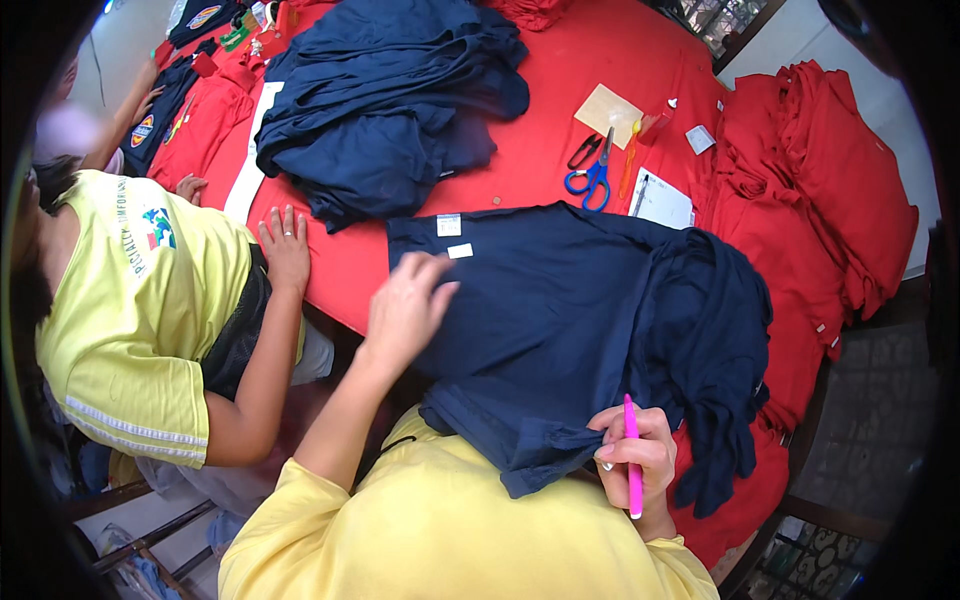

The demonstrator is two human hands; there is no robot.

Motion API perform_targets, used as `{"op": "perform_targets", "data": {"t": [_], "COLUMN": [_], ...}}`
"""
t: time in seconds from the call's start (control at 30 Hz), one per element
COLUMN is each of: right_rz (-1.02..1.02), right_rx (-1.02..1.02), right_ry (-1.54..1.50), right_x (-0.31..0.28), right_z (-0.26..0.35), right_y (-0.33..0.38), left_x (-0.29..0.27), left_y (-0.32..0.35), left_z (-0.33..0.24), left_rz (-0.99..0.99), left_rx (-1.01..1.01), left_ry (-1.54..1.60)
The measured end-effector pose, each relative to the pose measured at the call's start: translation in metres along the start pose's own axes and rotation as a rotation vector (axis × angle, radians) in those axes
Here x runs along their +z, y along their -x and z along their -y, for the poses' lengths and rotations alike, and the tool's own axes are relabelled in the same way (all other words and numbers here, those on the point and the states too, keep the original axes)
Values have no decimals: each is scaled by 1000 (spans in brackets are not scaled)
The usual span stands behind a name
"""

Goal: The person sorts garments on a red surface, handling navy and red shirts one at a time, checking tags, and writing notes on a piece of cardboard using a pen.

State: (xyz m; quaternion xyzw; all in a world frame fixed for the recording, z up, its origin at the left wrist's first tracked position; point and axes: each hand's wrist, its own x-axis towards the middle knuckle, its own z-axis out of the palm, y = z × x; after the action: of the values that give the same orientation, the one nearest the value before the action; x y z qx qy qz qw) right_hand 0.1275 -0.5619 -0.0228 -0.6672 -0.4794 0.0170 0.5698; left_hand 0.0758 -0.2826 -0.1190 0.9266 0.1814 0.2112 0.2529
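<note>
Scissors [598, 172] beyond your navy cloth [540, 290], navy pile [390, 100] far left, co-worker's hand [287, 255] left, red heap [800, 180] right! Your cloth runs left to right along the near tabletop [555, 110]. Your left hand [405, 305], half-open, empty, hugs its left edge; your right hand [655, 455] grips a pink pen [632, 445].

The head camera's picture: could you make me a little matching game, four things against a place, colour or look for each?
1. Pen
2. Scissors
3. Garment in front of the person
4. Cloth heap at the far right

A. Navy, with two white labels
B. Red
C. In the person's right hand
D. Blue handles

Pairs: 1-C, 2-D, 3-A, 4-B
</note>
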Motion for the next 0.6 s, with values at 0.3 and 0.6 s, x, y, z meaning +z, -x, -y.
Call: {"op": "perform_targets", "data": {"t": [0.3, 0.6], "right_rz": [23, -14], "right_rx": [-33, -150], "right_ry": [-20, -58], "right_x": [-3, 5], "right_z": [-2, -5], "right_y": [-6, -14], "left_x": [-11, 11], "left_y": [28, -27], "left_z": [-6, 43], "left_rz": [310, 55], "left_rx": [-22, -111], "left_ry": [-105, -195]}}
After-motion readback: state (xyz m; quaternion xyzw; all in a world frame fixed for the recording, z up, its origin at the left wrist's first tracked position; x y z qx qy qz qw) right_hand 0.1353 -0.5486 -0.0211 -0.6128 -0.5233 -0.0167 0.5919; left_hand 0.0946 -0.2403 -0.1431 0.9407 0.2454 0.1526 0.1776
